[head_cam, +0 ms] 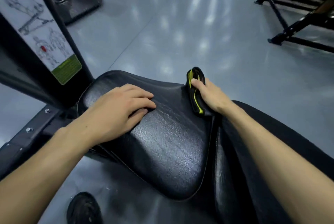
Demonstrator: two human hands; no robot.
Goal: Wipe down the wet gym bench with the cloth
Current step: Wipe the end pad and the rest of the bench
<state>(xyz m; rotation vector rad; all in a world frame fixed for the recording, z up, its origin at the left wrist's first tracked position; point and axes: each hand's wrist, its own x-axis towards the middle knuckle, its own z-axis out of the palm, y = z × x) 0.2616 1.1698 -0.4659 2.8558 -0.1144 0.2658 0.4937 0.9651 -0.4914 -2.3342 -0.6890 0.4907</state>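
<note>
The black padded gym bench seat (166, 144) fills the middle of the view, its textured vinyl shining. A second black pad (235, 169) adjoins it on the right. My left hand (119, 109) lies flat on the seat's far left part, fingers spread and pointing right. My right hand (209, 95) grips a folded black cloth with yellow-green trim (196, 89) at the seat's far right edge, where the two pads meet. Both forearms reach in from below.
A black machine upright with a white instruction placard (45, 37) stands at the left, with bolted frame rails (30, 129) below it. A black shoe (83, 209) is on the grey floor (180, 33). Black equipment frames (298, 15) stand at the far right.
</note>
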